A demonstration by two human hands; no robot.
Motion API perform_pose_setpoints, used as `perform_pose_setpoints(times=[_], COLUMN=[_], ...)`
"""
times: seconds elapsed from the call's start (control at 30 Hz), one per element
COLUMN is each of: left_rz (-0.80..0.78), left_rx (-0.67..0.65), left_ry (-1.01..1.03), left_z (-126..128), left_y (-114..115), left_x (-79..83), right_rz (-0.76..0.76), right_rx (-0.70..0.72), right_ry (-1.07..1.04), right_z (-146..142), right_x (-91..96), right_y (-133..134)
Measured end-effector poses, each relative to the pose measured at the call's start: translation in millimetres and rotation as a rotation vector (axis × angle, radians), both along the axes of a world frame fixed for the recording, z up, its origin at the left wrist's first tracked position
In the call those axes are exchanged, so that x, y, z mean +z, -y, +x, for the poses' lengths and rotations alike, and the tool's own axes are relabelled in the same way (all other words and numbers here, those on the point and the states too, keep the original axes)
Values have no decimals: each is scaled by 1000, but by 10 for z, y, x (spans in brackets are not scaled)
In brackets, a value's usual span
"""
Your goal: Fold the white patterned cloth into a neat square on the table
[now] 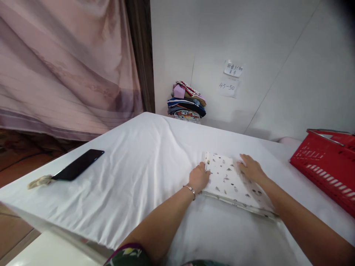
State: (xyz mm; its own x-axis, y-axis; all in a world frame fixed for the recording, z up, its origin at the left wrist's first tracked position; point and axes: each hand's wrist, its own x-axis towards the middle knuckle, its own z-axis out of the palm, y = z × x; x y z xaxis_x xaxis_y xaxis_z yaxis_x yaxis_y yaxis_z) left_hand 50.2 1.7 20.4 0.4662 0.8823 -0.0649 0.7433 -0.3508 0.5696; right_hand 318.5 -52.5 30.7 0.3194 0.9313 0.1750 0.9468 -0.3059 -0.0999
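A folded white cloth [222,181] with small dark and grey printed motifs lies on the white-covered table in front of me, its layers stacked along the near edge. My left hand [199,178], with a bracelet at the wrist, is closed on its left edge, fingers curled. On the opposite side my right hand [252,168] holds the right edge near the far corner, thumb over the fabric. The cloth's right side is slightly blurred, and the undersides of both hands are hidden.
A black phone [80,164] with a pale cord strap [40,181] lies at the left. At the right stands a red plastic basket [324,162]. A pile of folded fabrics [187,103] sits beyond the table's far edge, beside the wall with paper notes [229,87]. A pink curtain [69,62] hangs left.
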Motion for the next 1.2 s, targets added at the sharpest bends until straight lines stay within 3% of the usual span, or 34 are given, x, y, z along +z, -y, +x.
perform_pose_setpoints(times=[0.13, 0.2, 0.4, 0.53, 0.67, 0.77, 0.9, 1.0, 1.1, 1.2], left_rz=[4, 6, 24, 20, -1, 2, 11, 5, 12, 30], left_rx=[-9, -10, -8, -7, 1, -5, -4, 2, 1, -2], left_ry=[-11, -21, -21, -8, -1, -7, -15, -14, -7, 2], left_z=[6, 10, 5, -5, -4, 1, 7, 8, 6, 4], left_y=[-1, 2, 4, 6, 13, 14, 12, 15, 16, 7], left_x=[4, 14, 6, -4, 14, 25, 25, 17, 3, -8], right_rz=[-84, -100, 50, 154, 22, -75, -23, 18, 9, -90], right_rx=[-320, -387, -443, -409, -377, -360, -189, 93, 322, 324], right_ry=[-114, -199, -348, -313, -198, -87, 42, 1, -36, -55], right_z=[523, 661, 696, 668, 721, 722, 366, -197, -781, -1135], right_x=[-108, -176, -221, -249, -313, -263, -73, 27, 9, -102], right_y=[156, 231, 262, 194, 153, 149, 12, -255, -543, -724])
